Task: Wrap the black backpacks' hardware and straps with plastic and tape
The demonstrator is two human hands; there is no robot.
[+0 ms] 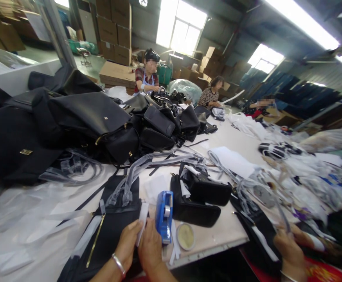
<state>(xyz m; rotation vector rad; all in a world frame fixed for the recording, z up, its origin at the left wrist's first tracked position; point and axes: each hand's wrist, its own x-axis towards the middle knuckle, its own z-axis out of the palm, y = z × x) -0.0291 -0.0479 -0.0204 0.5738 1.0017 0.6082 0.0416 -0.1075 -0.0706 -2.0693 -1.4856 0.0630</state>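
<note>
So the blue tape dispenser (160,214) is my landmark on the tabletop (225,235). Just left of it there's a white strip (143,213), its upper end poking out past the fingers. Left grip (127,241) is pinched on it; right grip (150,243) is right up against it, can't tell if it's clamped too. Black bag (116,227) lies further left of the dispenser, black pouches (198,213) just right.

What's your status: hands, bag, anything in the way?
Left hand holding white strip, right hand close against it. Black bag lying on table. Tape dispenser beside right hand, might crowd it.
</note>
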